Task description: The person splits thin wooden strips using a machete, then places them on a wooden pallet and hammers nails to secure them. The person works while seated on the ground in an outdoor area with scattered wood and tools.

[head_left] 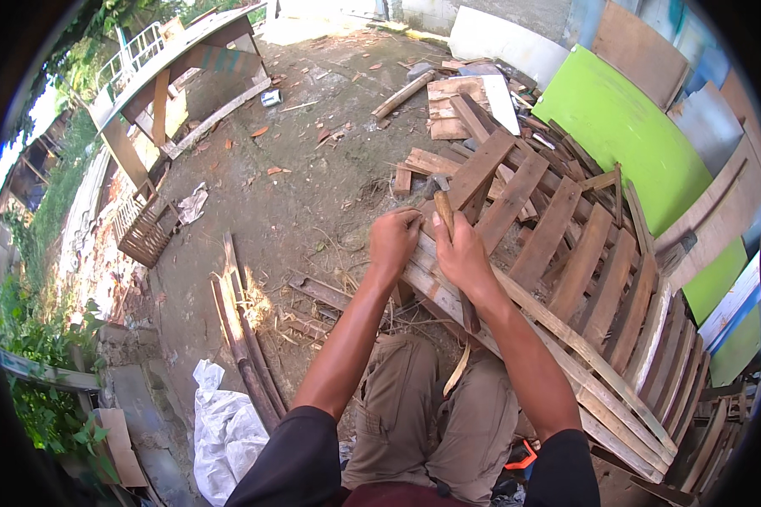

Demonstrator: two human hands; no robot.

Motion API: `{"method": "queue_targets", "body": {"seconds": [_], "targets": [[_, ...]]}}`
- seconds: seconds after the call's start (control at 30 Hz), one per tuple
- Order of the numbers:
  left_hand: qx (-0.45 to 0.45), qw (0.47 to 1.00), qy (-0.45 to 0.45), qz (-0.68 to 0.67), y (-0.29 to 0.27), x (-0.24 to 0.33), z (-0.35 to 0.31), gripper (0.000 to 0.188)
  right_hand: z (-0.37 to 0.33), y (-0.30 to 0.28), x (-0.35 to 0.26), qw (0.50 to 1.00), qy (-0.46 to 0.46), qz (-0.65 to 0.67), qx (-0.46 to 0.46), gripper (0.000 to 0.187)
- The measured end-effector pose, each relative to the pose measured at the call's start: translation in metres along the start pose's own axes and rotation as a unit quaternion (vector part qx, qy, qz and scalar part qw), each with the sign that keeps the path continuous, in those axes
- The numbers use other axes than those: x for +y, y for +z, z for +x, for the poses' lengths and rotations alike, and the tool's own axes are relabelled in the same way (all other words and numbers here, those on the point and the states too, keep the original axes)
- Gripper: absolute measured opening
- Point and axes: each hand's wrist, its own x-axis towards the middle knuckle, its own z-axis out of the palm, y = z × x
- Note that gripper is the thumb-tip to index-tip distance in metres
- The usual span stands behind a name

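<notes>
My right hand [461, 253] is wrapped round the wooden handle of a hammer [444, 211], whose metal head points away from me. Close beside it on the left, my left hand [395, 242] is closed at the end of a slatted wooden pallet [566, 338]. Whatever its fingers may pinch is too small or hidden to make out. The pallet's long edge boards run from under my hands toward the lower right, and its worn slats slope up and away. Another dark handle-like piece [470, 314] shows below my right wrist.
Scrap planks [465, 101] are heaped beyond the pallet. Green and brown panels [621, 127] lean at the right. On the dirt at the left lie long split boards [243, 346], a white sack [227, 435] and a plastic crate [144, 226]. A wooden table [186, 59] stands far left.
</notes>
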Motion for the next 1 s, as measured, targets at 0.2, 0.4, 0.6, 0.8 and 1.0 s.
{"method": "queue_targets", "body": {"seconds": [0.2, 0.4, 0.6, 0.8, 1.0], "targets": [[0.001, 1.0, -0.01, -0.016, 0.005, -0.003, -0.001, 0.019, 0.007, 0.014, 0.017, 1.0, -0.003, -0.011, 0.015, 0.044], [0.002, 0.999, -0.028, -0.022, 0.004, -0.003, 0.0, 0.019, 0.005, 0.015, 0.013, 0.998, 0.004, -0.066, 0.005, 0.045], [-0.002, 0.999, -0.042, -0.023, 0.001, -0.001, -0.001, 0.019, 0.002, 0.015, 0.007, 0.998, 0.007, -0.055, 0.012, 0.043], [-0.018, 0.997, -0.06, -0.045, 0.0, 0.0, 0.002, 0.019, 0.015, 0.016, 0.026, 0.995, -0.038, -0.074, 0.048, 0.042], [-0.038, 0.979, -0.162, -0.117, -0.01, -0.009, 0.007, 0.026, 0.004, -0.006, 0.006, 0.961, 0.076, 0.267, -0.012, 0.034]]}}
